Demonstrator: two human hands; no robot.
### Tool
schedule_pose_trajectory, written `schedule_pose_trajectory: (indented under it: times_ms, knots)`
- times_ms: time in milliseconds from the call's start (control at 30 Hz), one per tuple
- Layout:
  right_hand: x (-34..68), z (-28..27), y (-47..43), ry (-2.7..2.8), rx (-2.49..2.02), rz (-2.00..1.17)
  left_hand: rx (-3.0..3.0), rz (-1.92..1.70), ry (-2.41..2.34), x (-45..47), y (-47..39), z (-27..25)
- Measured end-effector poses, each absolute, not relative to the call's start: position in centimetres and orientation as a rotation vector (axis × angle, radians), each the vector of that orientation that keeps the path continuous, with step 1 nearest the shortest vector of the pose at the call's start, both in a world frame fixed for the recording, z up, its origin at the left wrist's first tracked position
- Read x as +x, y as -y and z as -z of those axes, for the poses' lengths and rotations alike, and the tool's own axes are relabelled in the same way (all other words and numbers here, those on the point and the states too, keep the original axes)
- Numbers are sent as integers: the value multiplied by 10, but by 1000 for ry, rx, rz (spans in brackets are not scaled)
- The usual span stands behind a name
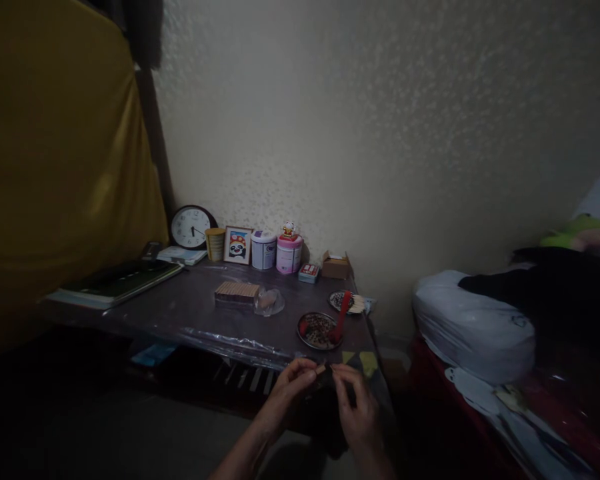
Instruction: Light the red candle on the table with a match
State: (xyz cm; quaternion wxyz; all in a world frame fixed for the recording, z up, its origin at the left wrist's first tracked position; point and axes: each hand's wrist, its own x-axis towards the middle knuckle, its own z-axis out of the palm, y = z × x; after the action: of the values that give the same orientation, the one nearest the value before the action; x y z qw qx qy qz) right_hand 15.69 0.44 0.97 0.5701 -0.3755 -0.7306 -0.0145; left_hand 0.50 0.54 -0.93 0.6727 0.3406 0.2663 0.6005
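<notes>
In the head view, my left hand (296,380) pinches a small tan piece (321,369) between thumb and fingertips, just off the table's front edge. My right hand (354,401) is closed at the fingertips against a tiny dark bit (329,367) at that piece's end; what it is I cannot make out. Beyond the hands lies a round plate (305,339) of small brown bits, with a red spoon (339,328) resting in it. A second patterned plate (336,300) with pale sticks (357,305) stands behind. Yellow pieces (368,363) lie at the near right corner.
A block of tan rolls (237,292) sits mid-table beside a clear plastic bag (270,302). Along the wall stand a clock (192,227), a framed panda picture (237,245), two canisters (264,251), a small tin (309,273) and a cardboard box (335,265). Books (117,283) lie left.
</notes>
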Motion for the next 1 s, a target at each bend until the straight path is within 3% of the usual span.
schedule_pose_trajectory:
  times_ms: [367, 533, 800, 1000]
  knots:
    - [163, -8, -7, 1800, -994, 36, 742, -1359, -501, 5, 1, 1]
    - [178, -14, -14, 1545, -1188, 30, 721, -1346, -494, 3, -2, 3]
    - [162, -16, -1, 1756, -937, 6, 728, -1362, -485, 7, 0, 0]
    - [181, -10, -20, 1543, -1225, -131, 725, -1359, -516, 2, 1, -3]
